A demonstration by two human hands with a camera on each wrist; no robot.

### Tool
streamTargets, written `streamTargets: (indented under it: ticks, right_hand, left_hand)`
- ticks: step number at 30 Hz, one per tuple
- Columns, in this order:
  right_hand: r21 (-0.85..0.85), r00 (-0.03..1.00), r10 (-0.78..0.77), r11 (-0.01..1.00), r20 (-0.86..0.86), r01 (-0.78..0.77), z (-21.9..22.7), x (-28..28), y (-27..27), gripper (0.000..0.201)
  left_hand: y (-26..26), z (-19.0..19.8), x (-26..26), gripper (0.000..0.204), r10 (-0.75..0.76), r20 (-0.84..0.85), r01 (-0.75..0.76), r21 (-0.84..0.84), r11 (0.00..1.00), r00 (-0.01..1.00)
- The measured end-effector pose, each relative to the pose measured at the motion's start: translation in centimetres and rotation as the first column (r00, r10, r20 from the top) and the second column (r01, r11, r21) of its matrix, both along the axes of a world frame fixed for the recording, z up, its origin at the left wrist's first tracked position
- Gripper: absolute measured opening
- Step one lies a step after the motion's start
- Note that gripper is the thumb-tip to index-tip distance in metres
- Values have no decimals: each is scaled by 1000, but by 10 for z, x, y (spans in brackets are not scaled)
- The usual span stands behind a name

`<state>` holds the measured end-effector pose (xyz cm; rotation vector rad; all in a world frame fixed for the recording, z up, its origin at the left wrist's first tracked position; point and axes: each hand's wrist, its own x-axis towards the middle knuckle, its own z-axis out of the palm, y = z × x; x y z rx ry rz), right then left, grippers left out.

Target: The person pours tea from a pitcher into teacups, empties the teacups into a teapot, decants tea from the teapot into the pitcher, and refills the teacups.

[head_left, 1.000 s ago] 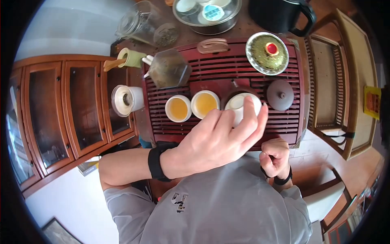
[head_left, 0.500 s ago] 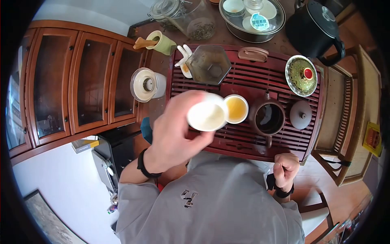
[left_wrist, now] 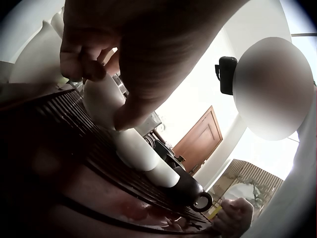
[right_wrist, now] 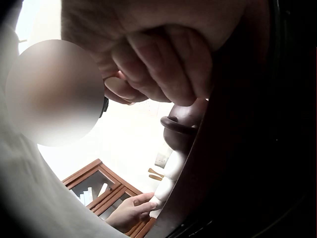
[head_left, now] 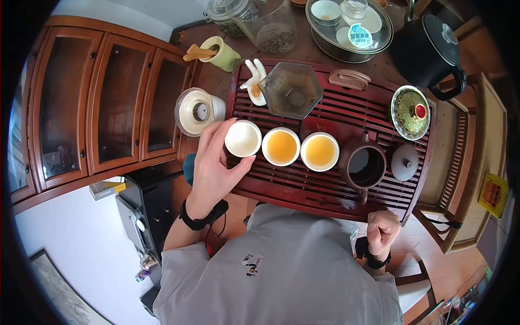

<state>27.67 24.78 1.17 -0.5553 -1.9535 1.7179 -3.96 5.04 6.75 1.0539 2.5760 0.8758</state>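
My left hand (head_left: pixel 214 162) pinches a white teacup (head_left: pixel 243 138) by its sides, thumb on the near side and fingers on the far side. That cup stands upright at the left end of a row on the slatted tea tray (head_left: pixel 281 196), its inside pale. To its right are a second teacup (head_left: pixel 281 147) and a third teacup (head_left: pixel 320 151), both with amber tea. Beyond them sits the lidless brown teapot (head_left: pixel 352 181) with dark liquid inside, its lid (head_left: pixel 404 162) on the tray beside it. At the tray's near right edge, my right hand (head_left: pixel 383 230) is a fist holding nothing.
Behind the cups stand a hexagonal glass vessel (head_left: pixel 291 92) and a white hand-shaped figure (head_left: pixel 254 81). A green-lidded bowl (head_left: pixel 410 111) is at the tray's right, a black kettle (head_left: pixel 430 51) beyond it. Left of the tray stands a white strainer cup (head_left: pixel 199 112).
The left hand has carried the white teacup leftward from above the teapot to the end of the cup row, uncovering the teapot's opening. The right hand has stayed a fist by the tray edge.
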Motion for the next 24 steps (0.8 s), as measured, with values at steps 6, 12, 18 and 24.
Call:
streamTargets:
  ticks: [6,12,18,24]
  right_hand:
    - [-3,1000,-2,1000,11,2,1,-1,0,33]
    - [-8,1000,-4,1000,20,4,0,1,0,33]
    - [-19,1000,-10,1000,26,11,2,-1,-1,31]
    - [-13,1000,-10,1000,29,10,1,0,0,31]
  left_hand:
    - [-2,-3,-3,82,-31,9,32,-49,998,999]
    - [1,1,5,94,-81,-224,60,-99,993,971]
    - [7,10,10,97,-178,-386,149,-105,983,905]
    - [22,12,14,91,-326,-351,311,-100,945,878]
